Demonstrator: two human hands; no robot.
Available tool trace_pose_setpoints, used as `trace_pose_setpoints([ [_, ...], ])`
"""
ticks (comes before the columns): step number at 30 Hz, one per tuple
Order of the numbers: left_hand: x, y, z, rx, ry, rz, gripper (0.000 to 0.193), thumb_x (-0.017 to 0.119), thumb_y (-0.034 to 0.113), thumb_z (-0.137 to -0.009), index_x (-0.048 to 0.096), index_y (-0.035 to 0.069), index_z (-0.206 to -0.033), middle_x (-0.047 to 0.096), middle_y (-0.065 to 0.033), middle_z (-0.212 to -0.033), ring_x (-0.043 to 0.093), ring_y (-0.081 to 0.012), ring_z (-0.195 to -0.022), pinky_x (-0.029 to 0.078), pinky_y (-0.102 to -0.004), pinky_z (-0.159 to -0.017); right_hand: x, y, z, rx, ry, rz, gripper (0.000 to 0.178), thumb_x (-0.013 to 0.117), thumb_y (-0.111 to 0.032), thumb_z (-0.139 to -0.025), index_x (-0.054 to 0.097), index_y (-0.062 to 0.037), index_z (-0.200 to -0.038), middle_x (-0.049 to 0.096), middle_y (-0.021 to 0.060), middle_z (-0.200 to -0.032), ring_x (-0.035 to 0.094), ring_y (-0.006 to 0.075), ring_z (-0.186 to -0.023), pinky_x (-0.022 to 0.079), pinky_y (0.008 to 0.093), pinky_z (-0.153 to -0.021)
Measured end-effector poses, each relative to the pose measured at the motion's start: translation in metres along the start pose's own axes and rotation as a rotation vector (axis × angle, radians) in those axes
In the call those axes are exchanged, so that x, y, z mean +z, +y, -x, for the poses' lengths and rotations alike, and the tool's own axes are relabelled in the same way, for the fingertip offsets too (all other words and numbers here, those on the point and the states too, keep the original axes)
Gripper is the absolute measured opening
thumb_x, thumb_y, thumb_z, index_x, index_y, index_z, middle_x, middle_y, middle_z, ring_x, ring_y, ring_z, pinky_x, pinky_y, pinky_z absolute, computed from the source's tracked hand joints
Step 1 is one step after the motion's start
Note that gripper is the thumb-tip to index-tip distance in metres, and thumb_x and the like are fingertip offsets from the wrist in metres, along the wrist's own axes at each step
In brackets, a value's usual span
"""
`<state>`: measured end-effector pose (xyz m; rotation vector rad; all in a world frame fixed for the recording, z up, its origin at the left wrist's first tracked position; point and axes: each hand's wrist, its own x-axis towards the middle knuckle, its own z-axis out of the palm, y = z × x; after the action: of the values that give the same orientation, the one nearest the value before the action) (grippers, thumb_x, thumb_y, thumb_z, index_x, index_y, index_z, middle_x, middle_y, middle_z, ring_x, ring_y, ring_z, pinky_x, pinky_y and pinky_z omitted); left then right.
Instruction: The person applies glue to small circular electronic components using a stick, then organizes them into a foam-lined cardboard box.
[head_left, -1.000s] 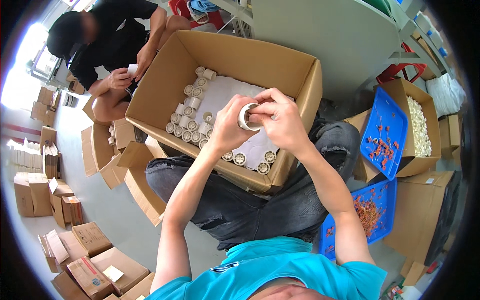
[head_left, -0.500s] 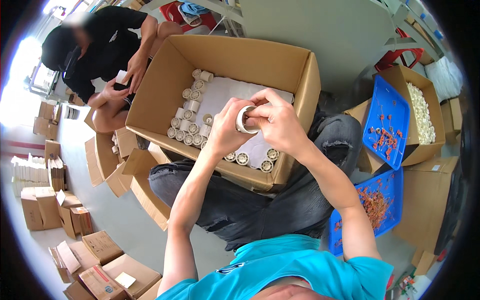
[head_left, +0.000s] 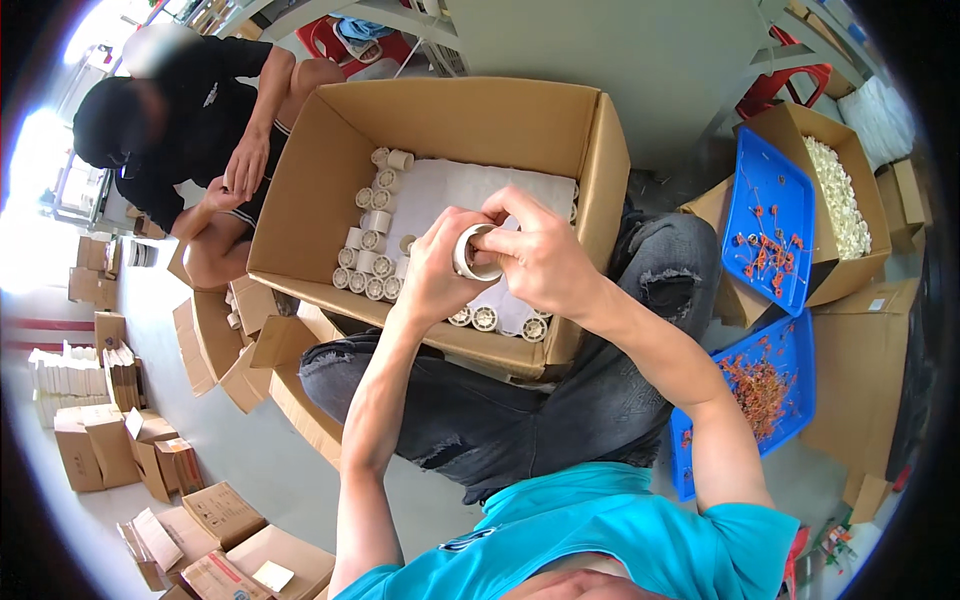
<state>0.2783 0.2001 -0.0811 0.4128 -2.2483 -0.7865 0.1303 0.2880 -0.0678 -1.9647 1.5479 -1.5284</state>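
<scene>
My left hand point(head_left: 437, 268) is wrapped round a short white plastic cylinder point(head_left: 461, 256), with its round opening turned toward my right hand. My right hand point(head_left: 541, 252) has its thumb and fingers pinched together inside that opening. Whatever the fingertips grip in there is hidden. Both hands are above a large cardboard box point(head_left: 455, 112) in front of my crossed legs. Similar white cylinders point(head_left: 372, 241) with spoked ends line the box's left side, and several more point(head_left: 484, 319) stand along its near edge on a pale liner point(head_left: 455, 180).
To the right lie two blue trays point(head_left: 745, 262) of small orange-wired parts. Behind the upper tray is a carton full of small cream pieces point(head_left: 838, 200). A co-worker in black point(head_left: 215, 95) sits at the far left. Open cartons point(head_left: 205, 340) and stacked boxes point(head_left: 95, 445) stand at left.
My hands and the cylinder have shifted slightly left, my right fingers still inside its opening. The co-worker's hands have moved lower, and the white piece seen in them no longer shows.
</scene>
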Motion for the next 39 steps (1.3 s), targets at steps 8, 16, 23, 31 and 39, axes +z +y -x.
trace_pose_setpoints([
  [8, 0.003, 0.003, -0.005, 0.026, 0.009, -0.1, 0.049, 0.08, 0.0, -0.066, 0.058, 0.007, -0.109, 0.064, -0.0121, -0.097, 0.068, -0.0326, -0.083, 0.057, -0.0386, -0.068, 0.002, 0.005, 0.003, -0.005, 0.058, -0.033, 0.01, 0.068, 0.001, -0.073, 0.071, -0.0031, -0.082, 0.058, 0.0095, -0.094, 0.063, 0.0268, -0.083, 0.053, 0.0386, -0.069],
  [16, -0.004, 0.005, -0.002, -0.029, -0.027, -0.115, 0.05, 0.079, -0.001, -0.066, 0.058, 0.007, -0.11, 0.064, -0.0119, -0.098, 0.068, -0.0338, -0.083, 0.056, -0.0389, -0.067, 0.004, 0.006, 0.0, 0.027, 0.044, -0.11, 0.012, 0.068, 0.005, -0.072, 0.071, -0.0016, -0.081, 0.059, 0.0099, -0.097, 0.063, 0.0271, -0.085, 0.053, 0.0377, -0.073],
  [23, 0.005, 0.0, -0.006, 0.009, 0.008, -0.113, 0.053, 0.084, 0.005, -0.067, 0.055, 0.006, -0.111, 0.065, -0.0139, -0.098, 0.069, -0.0318, -0.084, 0.056, -0.037, -0.069, -0.004, 0.009, -0.004, 0.063, -0.024, -0.074, 0.015, 0.071, 0.004, -0.073, 0.073, -0.0014, -0.087, 0.06, 0.0114, -0.101, 0.064, 0.0281, -0.087, 0.053, 0.0357, -0.074],
  [31, -0.006, 0.004, -0.151, 0.255, 0.104, -0.313, 0.061, 0.09, 0.023, -0.064, 0.057, 0.007, -0.112, 0.061, -0.012, -0.106, 0.057, -0.0305, -0.1, 0.045, -0.0434, -0.09, -0.14, 0.014, 0.004, 0.266, 0.349, 0.07, 0.03, 0.072, 0.001, -0.081, 0.071, -0.0034, -0.11, 0.066, 0.0112, -0.112, 0.065, 0.0209, -0.094, 0.053, 0.0291, -0.077],
  [39, -0.051, -0.066, -0.438, 0.375, 0.238, -0.751, 0.049, 0.071, 0.029, -0.085, 0.054, 0.0, -0.121, 0.067, -0.0175, -0.099, 0.064, -0.0361, -0.097, 0.05, -0.0484, -0.084, -0.281, 0.121, 0.148, 0.688, 0.656, 0.493, 0.03, 0.067, -0.004, -0.088, 0.07, -0.0031, -0.118, 0.068, 0.0072, -0.108, 0.065, 0.0136, -0.091, 0.052, 0.0252, -0.075],
])
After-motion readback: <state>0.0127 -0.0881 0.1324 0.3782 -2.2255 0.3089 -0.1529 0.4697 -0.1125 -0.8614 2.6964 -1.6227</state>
